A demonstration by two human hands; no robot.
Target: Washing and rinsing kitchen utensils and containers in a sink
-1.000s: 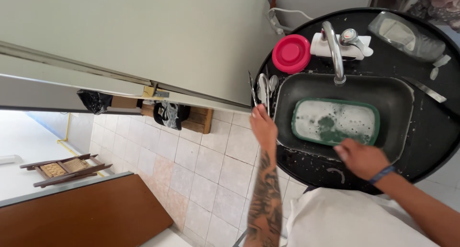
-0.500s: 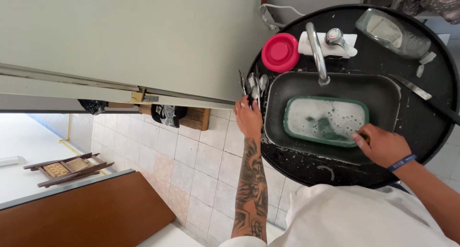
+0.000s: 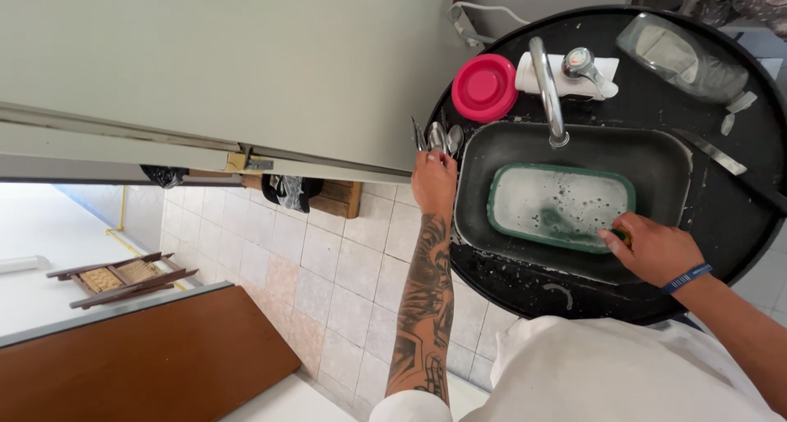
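Steel cutlery bunched under left hand, fingers curled on handles, on rim of black round counter left of sink. Right hand closed over something small and dark at near right corner of green soapy tub; exact pinch: cannot tell. Risks: wet handles slipping off counter edge to tiled floor; tub tipping suds.

Left hand grips spoons — right hand touches green tub.
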